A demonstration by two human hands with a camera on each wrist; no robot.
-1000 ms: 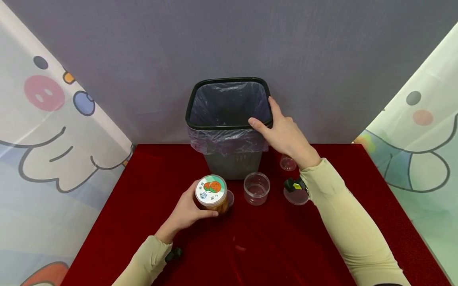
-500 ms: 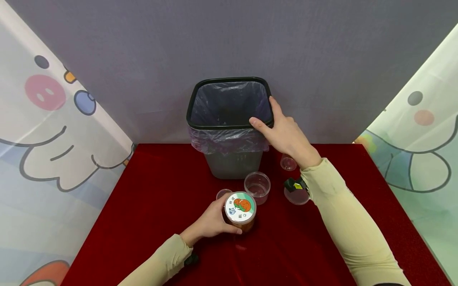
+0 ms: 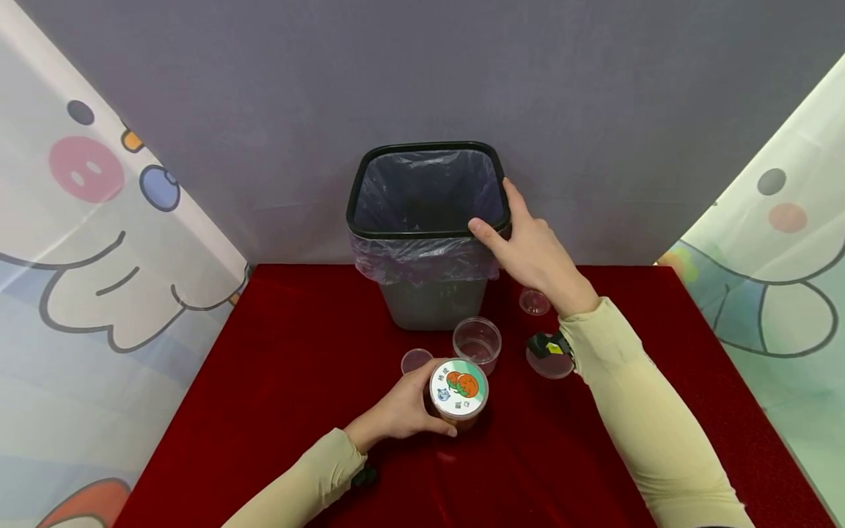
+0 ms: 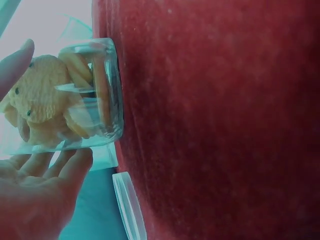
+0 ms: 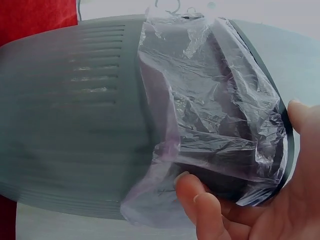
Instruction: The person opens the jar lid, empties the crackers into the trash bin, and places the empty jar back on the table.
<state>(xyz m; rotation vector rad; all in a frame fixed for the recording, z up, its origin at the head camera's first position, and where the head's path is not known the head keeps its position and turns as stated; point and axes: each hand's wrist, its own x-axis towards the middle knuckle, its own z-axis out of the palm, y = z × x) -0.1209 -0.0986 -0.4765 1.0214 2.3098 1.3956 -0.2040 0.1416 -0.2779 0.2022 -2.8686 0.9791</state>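
Observation:
My left hand [image 3: 404, 405] grips a clear round jar [image 3: 459, 394] whose white and green lid carries a picture of orange fruit. In the left wrist view the jar [image 4: 75, 100] holds several round, pale brown cookies [image 4: 42, 90], and its base is right at the red cloth. Thumb and fingers lie on opposite sides of it. My right hand [image 3: 538, 253] holds the right front corner of a grey trash can [image 3: 432, 304] by its black rim. A clear plastic liner [image 5: 210, 100] is folded over that rim, with my fingers [image 5: 205, 210] curled against it in the right wrist view.
An uncovered clear jar [image 3: 477, 341] stands between the can and the held jar. Small clear discs lie on the red cloth [image 3: 317, 352]: one lid [image 3: 416, 360] by my left hand, another [image 3: 550, 361] under my right wrist. A small clear cup [image 3: 534, 301] sits right of the can.
My left hand has carried the cookie jar right and toward me, to in front of the uncovered jar. The right hand keeps its hold on the trash can's rim.

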